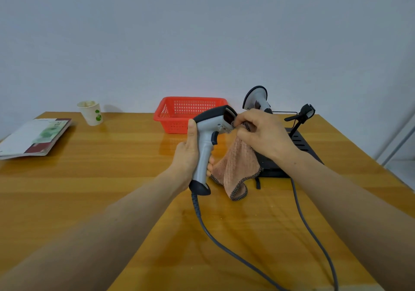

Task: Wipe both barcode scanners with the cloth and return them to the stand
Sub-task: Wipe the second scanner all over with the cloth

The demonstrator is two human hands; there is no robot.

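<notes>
the right hand (262, 133) hides the top of the cloth (238, 167), part of the held scanner (205, 153) and the handle of the second scanner (256, 98) (only its head shows). the cloth covers part of the stand (298, 142). the booklet (33, 137) runs off the left edge; both cables (224, 243) leave at the bottom.

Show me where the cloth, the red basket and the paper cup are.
cloth (238, 167), head view, on its hanging middle.
red basket (173, 123), head view, on its front wall.
paper cup (92, 115), head view, on its side wall.
</notes>
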